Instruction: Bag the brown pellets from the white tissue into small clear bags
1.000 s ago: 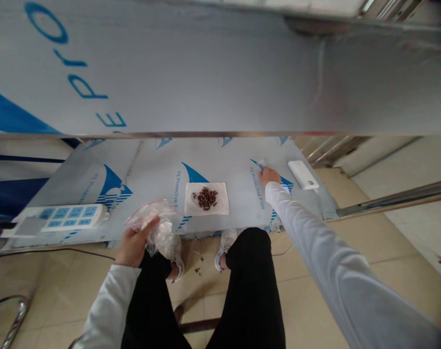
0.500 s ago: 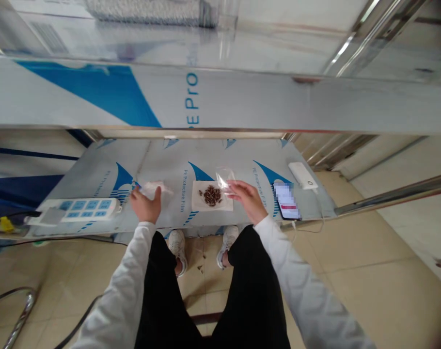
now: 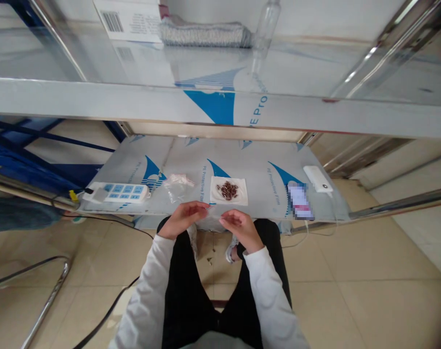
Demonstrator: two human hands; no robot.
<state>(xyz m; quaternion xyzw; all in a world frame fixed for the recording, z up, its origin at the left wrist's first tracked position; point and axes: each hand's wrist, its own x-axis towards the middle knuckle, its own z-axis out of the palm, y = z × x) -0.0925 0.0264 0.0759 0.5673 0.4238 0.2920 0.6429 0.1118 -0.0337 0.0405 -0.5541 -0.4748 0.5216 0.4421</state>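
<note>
My left hand [image 3: 185, 218] and my right hand [image 3: 241, 228] face each other at the shelf's front edge. The fingers of both are closed on a small clear plastic bag [image 3: 214, 212], which shows only faintly between them. Just beyond them, a white paper sheet [image 3: 241, 198] lies flat and carries a heap of small dark brown pieces [image 3: 228, 190]. Left of the paper sits a loose pile of clear plastic bags [image 3: 177, 186] with pinkish edges.
A white power strip [image 3: 122, 192] lies at the left. On the right are a phone [image 3: 300, 201] and a white power bank [image 3: 317, 179] with cables. The upper shelf [image 3: 140, 104] overhangs, holding a box [image 3: 133, 22], a grey cloth [image 3: 206, 35] and a clear bottle [image 3: 268, 22].
My left hand has come away from the bag pile towards the middle. My right hand has drawn the clear bag back from beside the paper to the front edge. The view has shifted left.
</note>
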